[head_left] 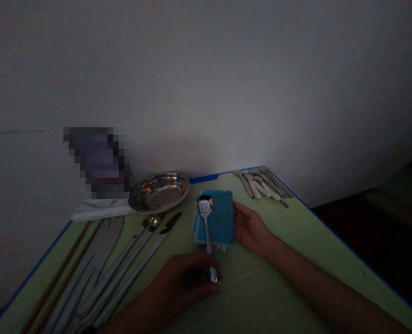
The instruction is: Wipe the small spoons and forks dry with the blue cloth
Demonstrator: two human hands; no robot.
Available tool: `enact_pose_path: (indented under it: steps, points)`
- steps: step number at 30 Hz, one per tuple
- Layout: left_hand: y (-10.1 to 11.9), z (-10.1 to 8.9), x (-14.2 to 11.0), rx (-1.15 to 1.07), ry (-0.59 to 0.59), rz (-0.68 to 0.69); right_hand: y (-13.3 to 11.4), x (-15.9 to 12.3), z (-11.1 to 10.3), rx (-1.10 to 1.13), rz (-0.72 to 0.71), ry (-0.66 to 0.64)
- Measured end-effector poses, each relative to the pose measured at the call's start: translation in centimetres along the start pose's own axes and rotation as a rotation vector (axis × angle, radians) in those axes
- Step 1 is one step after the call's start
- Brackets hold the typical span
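My left hand (pixel 183 283) pinches the handle end of a steel spoon (pixel 206 227), whose bowl lies over the top of a folded blue cloth (pixel 220 218). My right hand (pixel 253 229) rests on the green tabletop (pixel 296 241), its fingers curled against the right edge of the cloth and holding it.
A shiny steel dish (pixel 159 191) sits at the back, left of the cloth, beside a folded white napkin (pixel 98 208). Several knives and other long utensils (pixel 115 264) lie in a row at the left. A small pile of cutlery (pixel 263 183) lies at the far right corner. A wall stands behind.
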State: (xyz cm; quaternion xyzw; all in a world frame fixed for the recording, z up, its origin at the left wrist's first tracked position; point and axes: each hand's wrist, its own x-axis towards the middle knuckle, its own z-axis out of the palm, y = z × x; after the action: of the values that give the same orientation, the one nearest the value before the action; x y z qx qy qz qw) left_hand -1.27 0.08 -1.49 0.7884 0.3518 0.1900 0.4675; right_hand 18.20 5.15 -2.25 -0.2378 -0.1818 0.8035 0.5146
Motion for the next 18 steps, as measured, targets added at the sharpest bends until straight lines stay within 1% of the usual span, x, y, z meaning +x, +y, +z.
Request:
enact_pose_path:
  steps: [3,5,10,15,18]
  points:
    - [-0.06,0.12,-0.01,0.074,0.049,-0.003,0.00,-0.05,0.15,0.008,0.003,0.044]
    - [-0.03,0.25,-0.05,0.094,0.057,0.009,-0.02,-0.07,0.22,-0.001,0.007,0.057]
    - [0.17,0.41,-0.25,0.164,0.068,0.012,-0.04,-0.07,0.22,-0.023,-0.011,0.026]
    - [-0.24,0.27,-0.09,0.103,0.053,-0.002,-0.04,-0.05,0.26,-0.007,0.004,0.031]
    - [-0.44,0.11,0.20,0.086,0.080,-0.018,0.02,0.00,-0.05,0.002,0.010,0.036]
